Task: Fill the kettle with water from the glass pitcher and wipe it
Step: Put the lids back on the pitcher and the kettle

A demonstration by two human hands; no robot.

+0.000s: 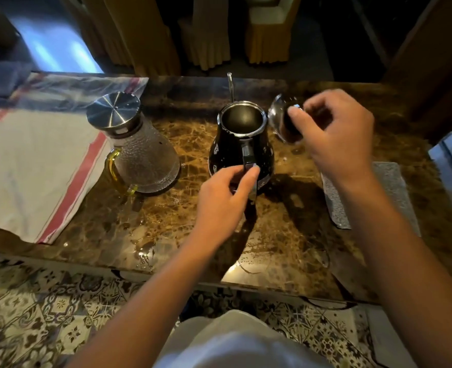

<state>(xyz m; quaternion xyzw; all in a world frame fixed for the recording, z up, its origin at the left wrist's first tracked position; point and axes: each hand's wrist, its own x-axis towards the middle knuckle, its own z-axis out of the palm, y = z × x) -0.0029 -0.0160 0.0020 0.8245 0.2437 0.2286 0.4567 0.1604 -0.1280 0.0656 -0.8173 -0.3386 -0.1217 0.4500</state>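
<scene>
The black kettle stands upright at the centre of the brown marble table, mouth uncovered, its thin spout pointing toward 12 o'clock and its handle toward 6 o'clock. The left hand sits at 6 o'clock of the kettle, fingers curled round the lower part of the handle, thumb tip touching it. The right hand is at 3 o'clock of the kettle, raised above the table, and pinches the dark knob of the kettle lid; the lid is tilted on edge, its shiny underside facing the kettle, just beside the rim but apart from it. The glass pitcher stands at 9 o'clock of the kettle, well apart from both hands, steel cap on, yellow handle toward 7 o'clock. Beneath its left side lies a white cloth with red stripes. A grey cloth lies at 4 o'clock, under the right forearm. Water puddles show near the table's front edge.
</scene>
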